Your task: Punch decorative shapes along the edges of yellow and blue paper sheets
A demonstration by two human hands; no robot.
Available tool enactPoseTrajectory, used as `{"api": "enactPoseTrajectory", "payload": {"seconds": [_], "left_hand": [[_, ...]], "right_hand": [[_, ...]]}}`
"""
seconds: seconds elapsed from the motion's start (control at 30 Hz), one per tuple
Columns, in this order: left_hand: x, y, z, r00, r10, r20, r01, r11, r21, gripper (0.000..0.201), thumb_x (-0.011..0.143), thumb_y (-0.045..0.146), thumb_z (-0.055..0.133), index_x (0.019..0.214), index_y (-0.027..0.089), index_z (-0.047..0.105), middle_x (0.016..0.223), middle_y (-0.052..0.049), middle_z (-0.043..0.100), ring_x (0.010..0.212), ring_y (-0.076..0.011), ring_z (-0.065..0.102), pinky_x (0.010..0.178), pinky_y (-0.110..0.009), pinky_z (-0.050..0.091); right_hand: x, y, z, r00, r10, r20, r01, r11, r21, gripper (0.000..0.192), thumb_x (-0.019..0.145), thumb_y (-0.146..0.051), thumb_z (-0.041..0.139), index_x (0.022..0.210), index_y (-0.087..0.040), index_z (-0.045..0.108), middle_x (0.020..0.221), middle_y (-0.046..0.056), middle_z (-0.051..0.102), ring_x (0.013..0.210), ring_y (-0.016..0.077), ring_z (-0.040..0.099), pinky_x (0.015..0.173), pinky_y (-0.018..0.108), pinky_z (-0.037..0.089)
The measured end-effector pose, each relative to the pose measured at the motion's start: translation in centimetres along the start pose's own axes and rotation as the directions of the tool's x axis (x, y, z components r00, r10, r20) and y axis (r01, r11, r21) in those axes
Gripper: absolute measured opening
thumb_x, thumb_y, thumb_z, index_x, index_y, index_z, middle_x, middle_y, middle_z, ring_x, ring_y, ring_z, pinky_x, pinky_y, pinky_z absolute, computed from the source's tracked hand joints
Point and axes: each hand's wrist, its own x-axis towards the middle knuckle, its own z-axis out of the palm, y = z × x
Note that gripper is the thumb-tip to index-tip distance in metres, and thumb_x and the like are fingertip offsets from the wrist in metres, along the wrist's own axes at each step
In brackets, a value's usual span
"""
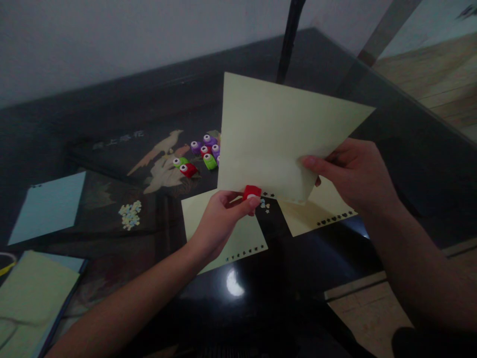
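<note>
While your left hand (219, 219) has thumb and fingers nearly together round the red punch (252, 190) at the lower edge of the raised pale sheet (279, 134), and your right hand (352, 174) pinches that sheet's lower right side, I'd keep the edge flat, fully seated, and evenly spaced from the holes (272, 195). Counts: one punch held, at least seven other punches (209, 161) on the table (two red, two green, three-plus purple), two punched sheets (238, 231) below, one blue sheet (52, 209), one scrap pile (130, 215), pieces too tiny to count.
</note>
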Motion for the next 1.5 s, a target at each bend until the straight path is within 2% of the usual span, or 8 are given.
{"api": "enactPoseTrajectory", "payload": {"seconds": [0.13,0.4,0.67,0.97,1.5], "left_hand": [[0.0,0.1,0.1,1.000,-0.003,-0.008,0.003,1.000,0.017,0.023,0.064,0.033,0.082,0.067,0.015,0.066,0.062,0.001,0.057,0.061,-0.0115,0.048,0.065,-0.027,0.040],[0.0,-0.1,0.1,0.999,-0.021,-0.026,0.021,1.000,0.008,0.024,0.063,0.034,0.082,0.070,0.015,0.068,0.065,0.001,0.059,0.058,-0.0096,0.041,0.058,-0.026,0.031],[0.1,-0.5,-0.2,0.999,-0.005,-0.054,0.006,1.000,0.026,0.027,0.067,0.034,0.081,0.084,0.016,0.071,0.082,-0.005,0.068,0.071,-0.0136,0.053,0.065,-0.026,0.039],[0.2,-0.6,-0.4,1.000,0.016,-0.011,-0.016,1.000,0.021,0.022,0.069,0.032,0.080,0.084,0.018,0.073,0.082,-0.004,0.070,0.073,-0.0128,0.054,0.064,-0.024,0.040],[0.2,-0.9,-0.4,0.998,0.037,-0.049,-0.038,0.999,-0.006,0.023,0.065,0.033,0.083,0.079,0.017,0.072,0.078,-0.003,0.070,0.070,-0.0119,0.055,0.065,-0.024,0.041]], "right_hand": [[0.1,0.0,0.0,1.000,0.005,-0.001,-0.005,1.000,0.009,0.013,0.073,-0.032,0.076,0.078,-0.021,0.073,0.064,-0.002,0.068,0.048,0.0099,0.054,0.042,0.024,0.041],[0.1,0.3,-0.1,1.000,0.007,0.019,-0.008,1.000,0.016,0.010,0.073,-0.032,0.077,0.078,-0.024,0.074,0.066,0.000,0.068,0.049,0.0133,0.055,0.042,0.028,0.043],[0.1,0.0,0.0,1.000,0.023,0.015,-0.024,1.000,0.018,0.006,0.073,-0.030,0.077,0.077,-0.026,0.074,0.066,0.000,0.069,0.050,0.0138,0.055,0.043,0.029,0.044],[0.1,0.0,0.0,1.000,0.006,0.011,-0.006,1.000,0.001,0.006,0.074,-0.028,0.075,0.076,-0.023,0.073,0.065,-0.001,0.068,0.048,0.0114,0.053,0.042,0.026,0.043],[0.1,-0.3,0.1,1.000,0.007,0.014,-0.007,1.000,-0.011,0.009,0.073,-0.029,0.075,0.072,-0.022,0.070,0.061,-0.002,0.064,0.047,0.0103,0.051,0.042,0.025,0.041]]}}
